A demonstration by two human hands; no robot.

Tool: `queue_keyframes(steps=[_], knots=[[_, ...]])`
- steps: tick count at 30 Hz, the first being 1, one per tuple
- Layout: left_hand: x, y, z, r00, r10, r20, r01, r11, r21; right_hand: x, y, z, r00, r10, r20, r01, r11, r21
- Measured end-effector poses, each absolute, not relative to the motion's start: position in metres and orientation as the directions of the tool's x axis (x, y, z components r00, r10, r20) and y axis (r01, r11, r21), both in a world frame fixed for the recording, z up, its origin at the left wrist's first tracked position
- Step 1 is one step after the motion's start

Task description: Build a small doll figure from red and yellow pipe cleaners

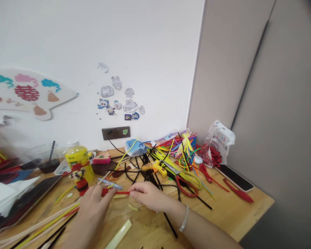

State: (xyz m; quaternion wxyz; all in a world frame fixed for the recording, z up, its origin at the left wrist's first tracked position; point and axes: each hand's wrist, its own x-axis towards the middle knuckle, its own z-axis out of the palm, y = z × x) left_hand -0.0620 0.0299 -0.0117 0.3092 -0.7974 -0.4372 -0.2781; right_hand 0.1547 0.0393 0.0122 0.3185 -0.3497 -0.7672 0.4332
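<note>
A red pipe cleaner [123, 192] runs between my two hands just above the wooden table. My left hand [95, 202] is closed on its left end, where a thicker red part shows by the fingers. With thumb and forefinger, my right hand [145, 194] pinches the other end; a silver bracelet [184, 218] is on that wrist. Just past my left hand stands a small red, black and white figure [79, 177], in front of a yellow bottle [86, 158]. A light blue pen-like stick [110, 183] lies behind the red pipe cleaner.
Beyond my right hand lie black pipe cleaners [147, 169], a yellow glue gun [155, 168] and red-handled scissors [188, 188]. Colourful pipe cleaners [168, 152] heap against the wall. A phone [235, 177] rests near the right edge. A cup of dark liquid [49, 165] stands left.
</note>
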Motion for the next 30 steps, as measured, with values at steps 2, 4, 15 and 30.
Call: queue_keyframes(steps=[2, 4, 15, 30], knots=[[-0.063, 0.029, -0.010, 0.482, 0.509, 0.714, 0.855, -0.451, -0.256, 0.157, 0.041, 0.011, -0.573, 0.797, 0.190, 0.321, 0.432, -0.842], [-0.060, 0.024, -0.006, 0.463, 0.548, 0.696, 0.873, -0.419, -0.250, 0.159, 0.042, 0.011, -0.594, 0.780, 0.197, 0.337, 0.464, -0.820], [-0.042, 0.009, -0.003, 0.567, 0.567, 0.598, 0.822, -0.441, -0.361, 0.147, 0.045, -0.011, -0.536, 0.838, 0.105, 0.203, 0.248, -0.947], [-0.027, 0.003, -0.020, 0.749, 0.498, 0.437, 0.662, -0.530, -0.530, 0.156, 0.027, 0.019, -0.474, 0.642, 0.603, 0.340, 0.764, -0.548]])
